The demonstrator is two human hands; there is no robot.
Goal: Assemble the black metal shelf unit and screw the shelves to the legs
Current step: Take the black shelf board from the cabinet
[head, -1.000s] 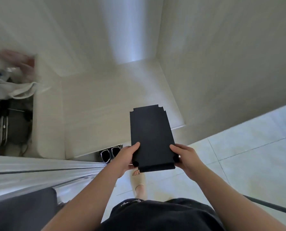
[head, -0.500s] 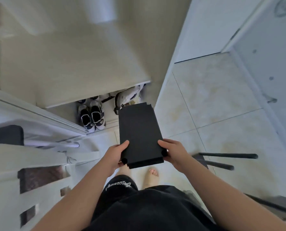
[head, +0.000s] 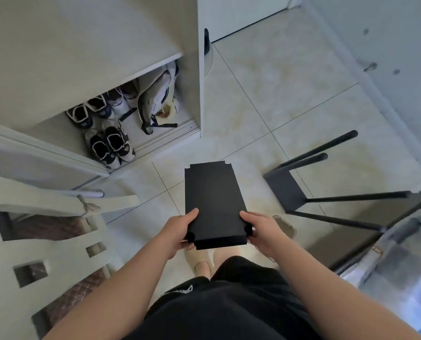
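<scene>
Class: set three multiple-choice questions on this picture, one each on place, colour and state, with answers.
1. Where is the legged frame? A: on the floor tiles, right of the person. B: on a table. C: hung on a wall.
2. What colour is the held shelf panel? A: white. B: red. C: black.
3. How is the panel held? A: one hand only. B: both hands, near corners. C: not held.
Answers: 1A, it lies on tiles; 2C, plainly black; 3B, left hand and right hand grip it.
</scene>
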